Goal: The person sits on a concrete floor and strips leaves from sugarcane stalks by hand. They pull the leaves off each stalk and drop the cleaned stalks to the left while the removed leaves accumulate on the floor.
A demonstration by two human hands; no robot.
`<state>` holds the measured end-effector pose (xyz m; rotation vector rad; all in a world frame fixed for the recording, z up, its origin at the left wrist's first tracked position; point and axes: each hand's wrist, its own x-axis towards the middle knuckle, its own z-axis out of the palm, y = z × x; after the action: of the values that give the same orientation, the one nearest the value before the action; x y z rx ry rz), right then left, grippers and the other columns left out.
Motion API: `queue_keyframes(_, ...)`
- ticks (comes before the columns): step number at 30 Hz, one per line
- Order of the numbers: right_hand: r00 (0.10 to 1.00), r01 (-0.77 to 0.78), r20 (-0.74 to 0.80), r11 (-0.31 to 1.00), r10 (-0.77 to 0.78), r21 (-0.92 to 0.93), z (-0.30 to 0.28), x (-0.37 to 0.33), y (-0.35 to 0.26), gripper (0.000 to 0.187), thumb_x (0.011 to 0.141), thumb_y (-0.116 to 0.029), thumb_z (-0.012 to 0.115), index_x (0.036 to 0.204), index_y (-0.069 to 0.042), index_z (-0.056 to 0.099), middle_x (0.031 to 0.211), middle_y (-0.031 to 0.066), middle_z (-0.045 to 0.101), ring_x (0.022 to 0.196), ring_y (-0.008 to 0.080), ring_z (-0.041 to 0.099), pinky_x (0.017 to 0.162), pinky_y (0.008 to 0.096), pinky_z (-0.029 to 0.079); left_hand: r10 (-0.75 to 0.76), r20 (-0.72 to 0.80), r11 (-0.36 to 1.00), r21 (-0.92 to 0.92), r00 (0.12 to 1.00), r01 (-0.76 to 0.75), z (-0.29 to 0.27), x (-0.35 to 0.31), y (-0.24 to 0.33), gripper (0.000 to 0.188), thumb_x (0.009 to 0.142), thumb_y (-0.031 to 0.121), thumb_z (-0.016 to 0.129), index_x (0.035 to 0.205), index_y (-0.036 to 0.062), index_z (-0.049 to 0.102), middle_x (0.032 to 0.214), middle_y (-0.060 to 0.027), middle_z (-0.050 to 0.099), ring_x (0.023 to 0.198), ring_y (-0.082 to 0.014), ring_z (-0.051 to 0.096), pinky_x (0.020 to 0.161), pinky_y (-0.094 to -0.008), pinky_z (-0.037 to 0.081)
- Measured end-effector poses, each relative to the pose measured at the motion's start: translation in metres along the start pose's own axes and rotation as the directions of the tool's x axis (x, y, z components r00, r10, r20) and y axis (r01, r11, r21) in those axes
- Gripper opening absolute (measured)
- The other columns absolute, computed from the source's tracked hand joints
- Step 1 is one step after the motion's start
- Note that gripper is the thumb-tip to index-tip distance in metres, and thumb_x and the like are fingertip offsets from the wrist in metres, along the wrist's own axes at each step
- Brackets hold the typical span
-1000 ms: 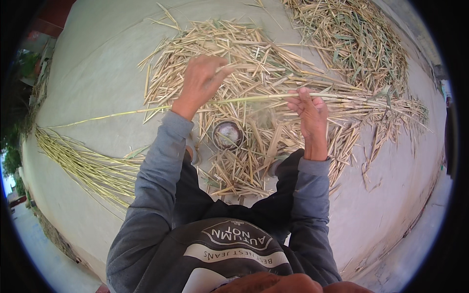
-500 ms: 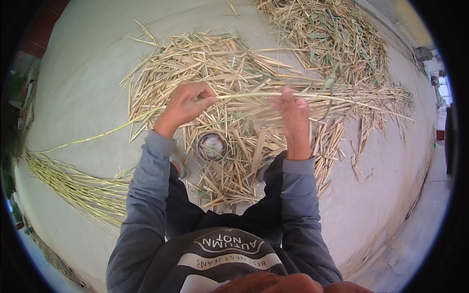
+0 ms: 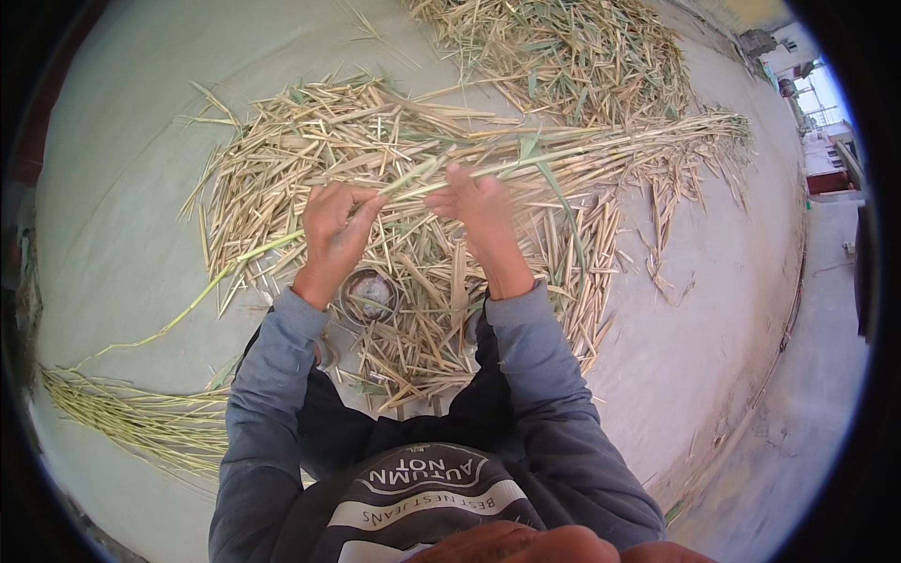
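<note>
A long green reed stalk (image 3: 214, 281) runs from the lower left up through my left hand (image 3: 336, 235), whose thumb and fingers are pinched on it. To the right of that hand, a short pale green strip (image 3: 419, 172) slants up from the stalk. My right hand (image 3: 488, 230) is at the stalk just beyond, its fingers smeared by motion, so its grip cannot be made out. Past it, a long green leaf (image 3: 566, 211) hangs down over the straw-coloured stalks. Both hands are above a heap of dry, cut stalk husks (image 3: 282, 155).
A round bowl-like container (image 3: 369, 296) stands among the husks near my feet. A bundle of thin green stalks (image 3: 141, 418) lies at the lower left on the pale floor (image 3: 122, 206). Another husk heap (image 3: 582, 56) is at the far side, and a wall edge runs along the right.
My right hand has moved left, close to my left hand. The stalk now slants more steeply, and a short strip stands off it. The view has shifted, moving the floor things left.
</note>
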<state>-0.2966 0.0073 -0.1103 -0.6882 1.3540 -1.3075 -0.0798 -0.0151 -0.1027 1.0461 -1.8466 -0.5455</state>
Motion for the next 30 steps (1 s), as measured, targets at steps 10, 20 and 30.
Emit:
queue_keyframes(10, 0.996, 0.037, -0.084, 0.998, -0.040, -0.043, -0.015, 0.014, 0.011, 0.046, 0.098, -0.036, 0.072, 0.100, 0.009, 0.065, 0.086, 0.0209, 0.074, 0.077, 0.0242, 0.075, 0.068, 0.0287, 0.060, -0.319, -0.056, 0.947, 0.006, 0.946, 0.320, -0.077, 0.024, -0.043, 0.020, 0.091, 0.022, 0.078, 0.094, 0.0042, 0.069, 0.083, -0.0052, 0.072, 0.070, -0.0149, 0.063, 0.063, -0.0333, 0.046)
queue_keyframes(20, 0.996, 0.085, -0.015, 0.991, -0.084, 0.107, -0.006, 0.008, 0.006, 0.044, 0.095, -0.033, 0.076, 0.105, 0.007, 0.060, 0.091, 0.0200, 0.073, 0.081, 0.0270, 0.076, 0.070, 0.0298, 0.061, -0.080, 0.437, 0.983, 0.181, 0.896, -0.001, -0.048, 0.006, -0.049, 0.033, 0.089, 0.036, 0.074, 0.098, 0.0041, 0.074, 0.081, -0.0120, 0.069, 0.075, -0.0286, 0.065, 0.069, -0.0400, 0.048)
queue_keyframes(30, 0.993, 0.103, -0.081, 0.982, -0.091, 0.157, -0.052, 0.015, -0.014, 0.032, 0.096, -0.026, 0.075, 0.105, 0.002, 0.062, 0.092, 0.0133, 0.072, 0.083, 0.0250, 0.075, 0.071, 0.0302, 0.063, -0.125, 0.328, 0.912, 0.410, 0.936, -0.022, -0.065, -0.002, -0.059, 0.027, 0.084, 0.032, 0.076, 0.080, 0.0074, 0.067, 0.067, -0.0122, 0.062, 0.065, -0.0346, 0.060, 0.058, -0.0447, 0.043)
